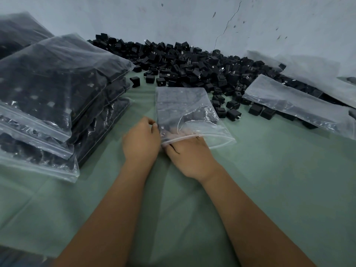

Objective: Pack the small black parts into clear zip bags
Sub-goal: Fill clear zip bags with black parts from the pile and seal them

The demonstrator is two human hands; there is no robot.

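Observation:
A clear zip bag (183,105) lies flat in the middle of the green cloth, partly filled with small black parts laid in rows. My left hand (141,139) pinches the bag's left edge near its open mouth. My right hand (189,155) reaches into the mouth, its fingers hidden inside under the plastic; whether they hold a part cannot be made out. A large heap of loose black parts (192,64) spreads behind the bag along the wall.
A stack of filled zip bags (54,89) stands at the left. Empty clear bags (294,101) lie over parts at the right. The green cloth (269,180) covers the table; a pale wall (173,18) closes the back.

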